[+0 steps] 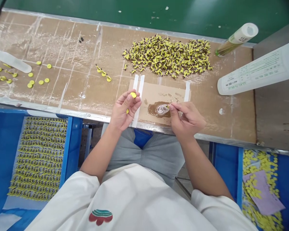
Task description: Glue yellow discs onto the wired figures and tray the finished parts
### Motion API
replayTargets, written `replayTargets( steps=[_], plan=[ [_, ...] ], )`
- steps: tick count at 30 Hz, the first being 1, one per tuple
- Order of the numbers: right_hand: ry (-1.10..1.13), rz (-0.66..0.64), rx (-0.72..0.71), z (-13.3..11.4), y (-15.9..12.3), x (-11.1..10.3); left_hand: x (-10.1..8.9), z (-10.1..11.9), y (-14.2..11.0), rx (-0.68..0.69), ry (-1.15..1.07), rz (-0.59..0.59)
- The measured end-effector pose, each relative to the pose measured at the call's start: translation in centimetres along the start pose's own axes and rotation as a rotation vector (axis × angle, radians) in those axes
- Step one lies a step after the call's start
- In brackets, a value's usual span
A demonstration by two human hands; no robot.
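Note:
My left hand [125, 109] is raised over the table's front edge, its thumb and fingers pinching a small round yellow disc [133, 95]. A second yellow disc [127, 111] rests against the palm. To the right, my right hand [186, 119] is closed in a pinch on a tiny yellow-and-dark piece [168, 106], mostly covered by the fingertips. Those fingertips are at the right edge of a clear wet puddle [162, 109], which looks like glue. The puddle lies on a cardboard sheet [149, 91] held by white tape strips [141, 86].
A heap of yellow-and-dark pieces [168, 56] lies behind the cardboard. Two bottles [257, 69] [238, 38] stand at right. Loose discs [47, 80] and a white spatula-like strip [12, 59] lie left. Blue bins hold rows of assembled pieces [40, 157] and loose yellow discs [260, 160].

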State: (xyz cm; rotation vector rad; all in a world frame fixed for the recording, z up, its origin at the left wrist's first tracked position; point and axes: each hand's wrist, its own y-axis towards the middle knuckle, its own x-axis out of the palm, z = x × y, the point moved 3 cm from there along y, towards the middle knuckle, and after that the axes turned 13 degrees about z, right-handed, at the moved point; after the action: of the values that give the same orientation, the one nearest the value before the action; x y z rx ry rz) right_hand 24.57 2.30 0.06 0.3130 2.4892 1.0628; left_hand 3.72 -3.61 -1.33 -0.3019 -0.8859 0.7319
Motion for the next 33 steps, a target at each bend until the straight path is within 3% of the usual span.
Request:
replayTargets(
  steps=[6, 12, 16, 25, 30, 33],
  plan=[
    [-0.027, -0.040, -0.006, 0.0, -0.1, 0.2, 0.1, 0.0, 0.0, -0.002, 0.020, -0.008],
    [0.022, 0.064, -0.057, -0.4, 0.4, -0.7, 0.0, 0.0, 0.0, 0.024, 0.019, -0.058],
    [-0.105, -0.024, -0.081, 0.2, 0.3, -1.0, 0.0, 0.1, -0.1, -0.005, 0.024, -0.034],
    [-0.145, -0.141, -0.095, 0.2, 0.4, -0.4, -0.1, 0.0, 0.0, -0.048, 0.000, 0.032],
    [-0.133, -0.153, -0.110, 0.1, 0.4, -0.4, -0.1, 0.0, 0.0, -0.023, -0.001, -0.014],
    [-0.050, -0.084, -0.102, -0.1, 0.5, -0.8, -0.1, 0.0, 0.0, -0.009, 0.009, -0.033]
  ],
)
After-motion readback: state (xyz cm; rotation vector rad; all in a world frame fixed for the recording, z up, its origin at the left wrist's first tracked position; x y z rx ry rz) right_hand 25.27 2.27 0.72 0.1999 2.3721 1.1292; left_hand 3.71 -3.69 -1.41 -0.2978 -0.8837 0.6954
